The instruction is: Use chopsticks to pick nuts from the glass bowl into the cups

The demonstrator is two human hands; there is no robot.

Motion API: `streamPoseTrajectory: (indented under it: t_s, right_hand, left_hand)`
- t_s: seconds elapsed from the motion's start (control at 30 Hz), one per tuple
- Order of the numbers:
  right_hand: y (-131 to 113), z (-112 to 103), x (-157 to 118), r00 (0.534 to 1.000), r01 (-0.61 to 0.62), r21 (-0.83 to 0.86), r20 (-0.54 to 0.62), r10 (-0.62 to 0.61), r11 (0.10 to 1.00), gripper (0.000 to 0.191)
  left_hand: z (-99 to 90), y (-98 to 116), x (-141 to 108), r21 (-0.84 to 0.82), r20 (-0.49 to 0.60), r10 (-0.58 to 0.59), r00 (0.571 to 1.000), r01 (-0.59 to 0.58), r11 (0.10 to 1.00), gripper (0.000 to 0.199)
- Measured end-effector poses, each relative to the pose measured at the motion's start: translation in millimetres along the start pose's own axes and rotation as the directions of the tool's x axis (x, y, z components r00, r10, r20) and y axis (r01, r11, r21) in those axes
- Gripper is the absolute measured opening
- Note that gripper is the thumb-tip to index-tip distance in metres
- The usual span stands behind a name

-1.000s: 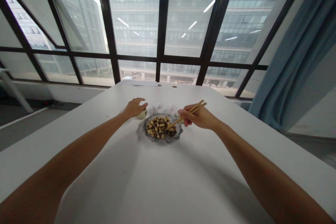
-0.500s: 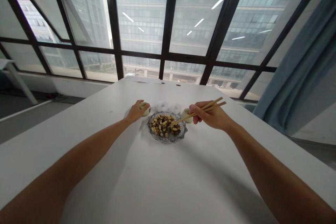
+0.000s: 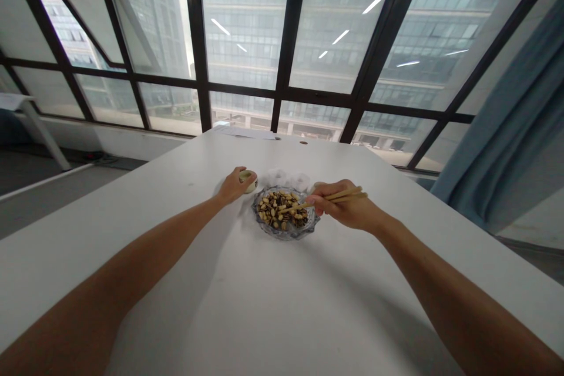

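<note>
My left hand [image 3: 234, 185] is closed around the side of a small pale cup [image 3: 251, 183] standing left of a glass dish. Wooden chopsticks [image 3: 342, 194] are gripped in my right hand [image 3: 341, 205], their tips lowered into the dish. That clear, scalloped glass dish [image 3: 286, 235] holds a heap of mixed nuts and seeds [image 3: 281, 211], some pale, some dark. Whether the tips pinch a piece is too small to tell. A second pale cup [image 3: 318, 186] is mostly hidden behind my right hand.
Clear crumpled-looking plastic or glass pieces [image 3: 282, 178] lie just behind the dish. Paper sheets [image 3: 244, 131] rest at the far end of the white table [image 3: 264, 305]. Tall windows stand beyond it, with a blue curtain [image 3: 506, 123] on the right.
My right hand has come lower and closer to the dish, and the chopsticks lie flatter, with their tips further left in the heap. The left hand stays at its cup. The view has shifted slightly.
</note>
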State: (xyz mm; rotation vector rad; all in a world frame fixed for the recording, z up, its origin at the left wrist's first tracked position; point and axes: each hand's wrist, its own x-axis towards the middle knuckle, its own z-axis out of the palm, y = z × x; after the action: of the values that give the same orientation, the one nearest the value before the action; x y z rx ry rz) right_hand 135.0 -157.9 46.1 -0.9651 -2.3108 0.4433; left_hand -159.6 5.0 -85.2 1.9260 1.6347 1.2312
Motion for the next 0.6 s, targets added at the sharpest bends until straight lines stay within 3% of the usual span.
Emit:
streamPoseTrajectory:
  t_s: [0.6]
  right_hand:
    - [-2.2,8.6,2.4,0.995,-0.083,-0.025,-0.061,0.081,0.996,0.055]
  left_hand:
    - [3.1,-4.5,1.0,-0.015,-0.008,0.012,1.000,-0.012,1.000,0.065]
